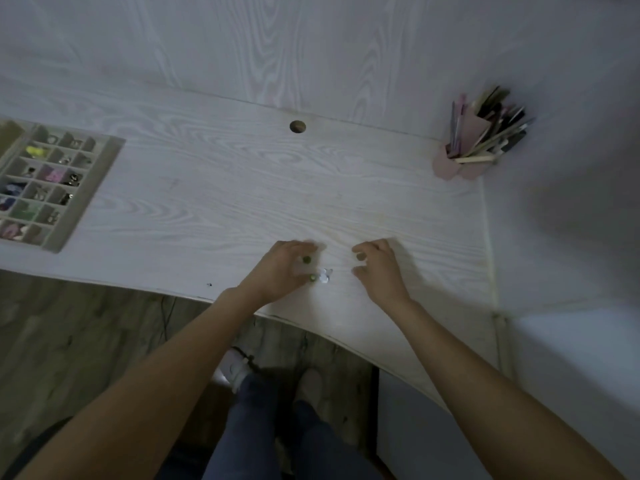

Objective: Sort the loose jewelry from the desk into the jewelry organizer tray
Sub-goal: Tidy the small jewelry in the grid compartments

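Spanning most of the view, pale wood-grain tabletop (214, 188) with a round cable hole (297, 126) at the far edge. Jewelry organizer tray (104, 169) sits far left, partly cut off by the frame, its small compartments holding mixed colourful pieces, too blurred to identify. Pink holder (453, 166) stuffed with pens and brushes stands in the far right corner, well apart from everything else. Both hands work close together at the near edge, mid-frame. Left hand (280, 271) has fingers curled down over two small green beads (307, 260), thumb near the lower one; motion blur, so cannot tell if it actually grips them. A small white jewelry piece (325, 275) lies on the tabletop just beside that hand, between the two hands. Right hand (379, 268) has curled fingers pinching a small dark round piece (361, 256) at the fingertips.
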Action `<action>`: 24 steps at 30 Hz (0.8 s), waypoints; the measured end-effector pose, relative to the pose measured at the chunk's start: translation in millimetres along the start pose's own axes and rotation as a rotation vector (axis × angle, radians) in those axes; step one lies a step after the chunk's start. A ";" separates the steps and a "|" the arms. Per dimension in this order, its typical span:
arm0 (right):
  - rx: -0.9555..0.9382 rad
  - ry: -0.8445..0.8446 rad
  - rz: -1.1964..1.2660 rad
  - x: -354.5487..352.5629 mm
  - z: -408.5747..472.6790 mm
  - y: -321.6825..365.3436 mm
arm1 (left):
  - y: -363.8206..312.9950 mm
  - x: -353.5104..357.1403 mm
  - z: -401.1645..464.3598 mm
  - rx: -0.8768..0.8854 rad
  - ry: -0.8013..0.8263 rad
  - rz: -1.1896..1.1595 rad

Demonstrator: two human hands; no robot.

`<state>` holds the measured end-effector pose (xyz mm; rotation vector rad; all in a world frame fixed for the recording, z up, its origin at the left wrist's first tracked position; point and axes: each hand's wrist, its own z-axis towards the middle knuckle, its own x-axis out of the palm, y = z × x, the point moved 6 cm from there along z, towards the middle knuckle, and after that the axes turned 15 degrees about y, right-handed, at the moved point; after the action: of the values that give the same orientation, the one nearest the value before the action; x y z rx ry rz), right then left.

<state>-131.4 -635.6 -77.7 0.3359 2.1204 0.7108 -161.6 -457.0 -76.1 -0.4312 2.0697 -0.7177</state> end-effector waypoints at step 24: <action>-0.118 0.119 -0.506 38.3 13.5 58.3 | 3.2 1.1 9.3 -0.147 -0.033 0.069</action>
<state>-144.4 -565.9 -74.1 -0.3076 2.1375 0.5595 -154.6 -458.1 -83.0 -0.4484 2.1034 -0.5170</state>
